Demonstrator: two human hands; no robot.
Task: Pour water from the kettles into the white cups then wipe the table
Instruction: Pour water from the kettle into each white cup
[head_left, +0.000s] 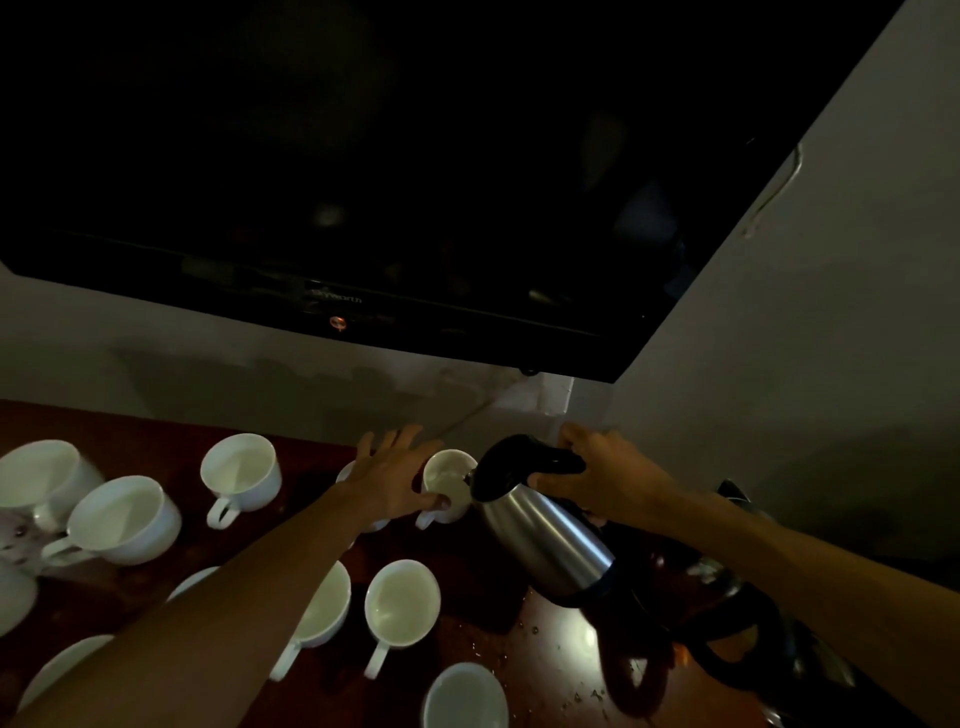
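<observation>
Right hand (608, 480) closed around the black handle of the kettle (545, 540), arm stretched forward from the lower right. Kettle lifted and tilted toward the left, spout right at the rim of the cup (447, 480) between both hands. Left hand (397, 480) extended forward with fingers spread, thumb pressed on the near side of that cup, not fully closed around it. Cannot tell how much water inside this cup.

Left of the left hand, three more white cups (241, 475) on the dark red counter (545, 670), looking filled. Under and beside the left forearm, several cups too, one (402, 603) with liquid visible. Water drops scattered on the counter below the kettle. Under the right forearm, a dark base (727, 613) with cord. Above the hands, a black TV (363, 182) on the wall.
</observation>
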